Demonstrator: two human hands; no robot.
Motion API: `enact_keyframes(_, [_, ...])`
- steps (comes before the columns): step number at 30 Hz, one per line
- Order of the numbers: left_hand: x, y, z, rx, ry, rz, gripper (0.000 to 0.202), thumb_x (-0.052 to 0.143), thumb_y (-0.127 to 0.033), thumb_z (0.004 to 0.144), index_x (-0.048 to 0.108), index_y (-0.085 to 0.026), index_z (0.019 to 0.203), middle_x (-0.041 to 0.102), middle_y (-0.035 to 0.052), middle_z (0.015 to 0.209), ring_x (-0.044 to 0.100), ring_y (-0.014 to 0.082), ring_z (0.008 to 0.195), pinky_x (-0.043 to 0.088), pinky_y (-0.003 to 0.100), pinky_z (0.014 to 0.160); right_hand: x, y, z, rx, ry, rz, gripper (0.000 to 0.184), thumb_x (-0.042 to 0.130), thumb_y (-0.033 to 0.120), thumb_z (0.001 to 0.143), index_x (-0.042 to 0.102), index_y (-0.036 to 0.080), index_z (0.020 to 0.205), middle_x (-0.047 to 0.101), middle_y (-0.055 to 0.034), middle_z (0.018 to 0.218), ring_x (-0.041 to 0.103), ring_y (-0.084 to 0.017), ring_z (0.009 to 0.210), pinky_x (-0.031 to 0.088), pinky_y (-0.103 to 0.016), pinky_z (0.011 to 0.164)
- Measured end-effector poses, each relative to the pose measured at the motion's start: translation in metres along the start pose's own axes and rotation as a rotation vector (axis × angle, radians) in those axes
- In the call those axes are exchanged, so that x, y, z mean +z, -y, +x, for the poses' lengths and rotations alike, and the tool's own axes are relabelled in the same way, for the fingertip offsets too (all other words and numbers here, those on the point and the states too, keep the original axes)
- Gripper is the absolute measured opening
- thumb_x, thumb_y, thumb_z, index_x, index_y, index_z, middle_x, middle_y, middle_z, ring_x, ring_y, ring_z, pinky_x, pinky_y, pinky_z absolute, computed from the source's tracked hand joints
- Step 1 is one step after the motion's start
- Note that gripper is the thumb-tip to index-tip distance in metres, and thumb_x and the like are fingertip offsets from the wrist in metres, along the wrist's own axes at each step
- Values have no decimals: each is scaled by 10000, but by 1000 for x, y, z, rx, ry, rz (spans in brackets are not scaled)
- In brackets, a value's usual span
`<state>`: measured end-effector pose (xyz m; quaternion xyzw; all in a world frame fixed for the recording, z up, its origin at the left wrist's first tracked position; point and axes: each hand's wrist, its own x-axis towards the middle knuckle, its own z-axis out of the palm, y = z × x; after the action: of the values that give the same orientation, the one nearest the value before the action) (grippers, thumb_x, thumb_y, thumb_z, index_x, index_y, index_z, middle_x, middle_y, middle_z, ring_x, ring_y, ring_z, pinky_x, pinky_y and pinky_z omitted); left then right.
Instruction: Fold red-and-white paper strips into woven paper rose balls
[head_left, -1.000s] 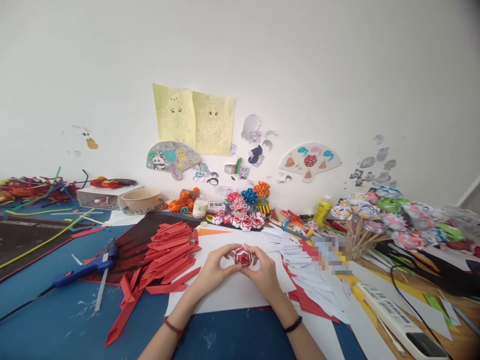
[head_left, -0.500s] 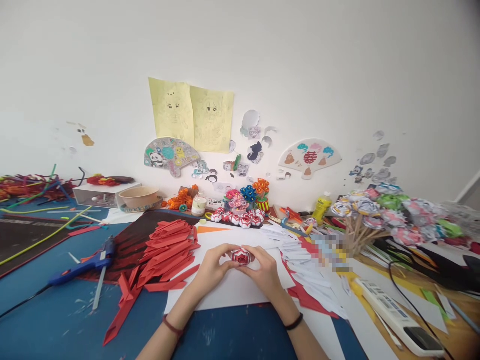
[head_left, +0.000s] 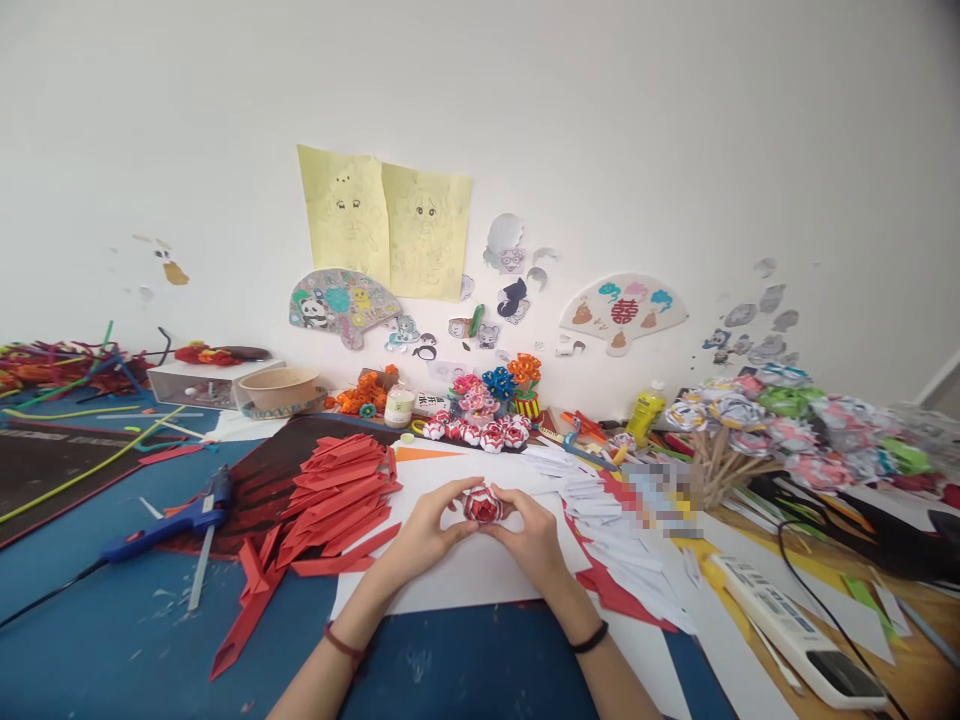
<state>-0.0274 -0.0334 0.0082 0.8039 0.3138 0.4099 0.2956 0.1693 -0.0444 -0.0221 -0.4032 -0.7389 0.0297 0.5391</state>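
Both the left hand (head_left: 429, 527) and right hand (head_left: 531, 526) pinch the paper flower (head_left: 482, 505) mid-frame, probably shaping it, so next needs gentle pressure imo.

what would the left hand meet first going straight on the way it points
The red-and-white round paper flower the left hand holds; beyond it, probably the right hand, though depth is unclear.

The left hand (head_left: 427, 528) and right hand (head_left: 529, 526) hide the sides of the red and white flower (head_left: 484, 505). Both arms (head_left: 326, 660) are cut off at the bottom. The black cord (head_left: 52, 595) leaves the left edge. Blurry squares (head_left: 661, 500) cover something.
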Motion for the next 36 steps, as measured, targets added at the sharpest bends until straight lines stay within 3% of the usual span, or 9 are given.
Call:
enact_keyframes(4, [2, 3, 0, 8, 9, -2, 639, 731, -296, 770, 470, -283, 1353, 568, 65, 1319, 577, 207, 1011, 461, 340, 897, 1, 1, 1, 68, 52, 30, 458, 772, 340, 742, 606, 191, 1142, 703, -64, 942, 655, -211, 756, 552, -342, 720])
enact_keyframes(10, [4, 12, 1, -21, -60, 44, 551, 738, -245, 757, 543, -237, 1273, 647, 75, 1191, 604, 203, 949, 458, 354, 905, 3, 1, 4, 97, 139, 49, 557, 778, 302, 734, 543, 224, 1233, 660, -72, 1150, 638, -206, 832, 539, -334, 768])
enact_keyframes(19, [3, 10, 2, -1, -74, 67, 517, 698, -239, 788, 522, -247, 1274, 630, 64, 1218, 608, 193, 960, 466, 333, 900, 1, 5, 5, 127, 166, -9, 587, 755, 282, 751, 509, 262, 1284, 643, -61, 1132, 624, -219, 860, 528, -353, 769])
enact_keyframes(24, [4, 11, 0, 30, -68, 102, 490, 704, -286, 788, 537, -243, 1246, 639, 62, 1188, 603, 193, 952, 463, 337, 905, -1, 4, 6, 101, 162, 30, 472, 757, 272, 752, 584, 241, 1191, 662, -64, 1103, 628, -229, 909, 529, -327, 739])
enact_keyframes(29, [3, 8, 0, 23, -57, 143, 418, 709, -324, 782, 579, -233, 1169, 675, 54, 1058, 609, 203, 914, 473, 331, 854, -4, 7, 8, 91, 158, 76, 396, 752, 342, 758, 620, 221, 1111, 683, -64, 1031, 637, -219, 826, 535, -341, 747])
enact_keyframes(36, [2, 8, -1, 12, -89, 159, 428, 740, -352, 753, 599, -230, 1138, 689, 46, 1006, 630, 207, 906, 481, 320, 844, -9, 12, 11, 110, 175, 119, 389, 768, 360, 738, 632, 223, 1076, 689, -46, 973, 641, -213, 796, 540, -339, 766])
